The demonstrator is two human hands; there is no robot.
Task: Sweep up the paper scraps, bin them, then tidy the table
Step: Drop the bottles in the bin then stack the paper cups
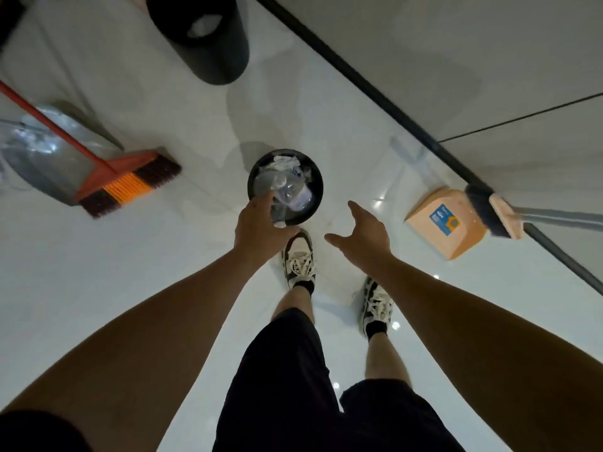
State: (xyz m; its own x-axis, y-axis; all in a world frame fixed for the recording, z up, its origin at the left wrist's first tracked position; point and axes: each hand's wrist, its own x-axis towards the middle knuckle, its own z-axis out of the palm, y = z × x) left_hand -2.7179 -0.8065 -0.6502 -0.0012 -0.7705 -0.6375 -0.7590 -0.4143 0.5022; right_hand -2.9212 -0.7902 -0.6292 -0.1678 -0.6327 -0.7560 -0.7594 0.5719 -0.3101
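A: Our left hand [257,228] grips a clear bottle [287,199] over the small bin [315,177]; right hand [362,236] hangs spread, empty.

B: Bin's full of paper scraps [285,163], so we risk the bottle bouncing out.

Left hand [257,228] holds clear bottle [287,199] over bin [315,181].

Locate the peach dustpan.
Head view, right side: the peach plastic dustpan lies on the white floor, right of the small black bin, beside a brush head.
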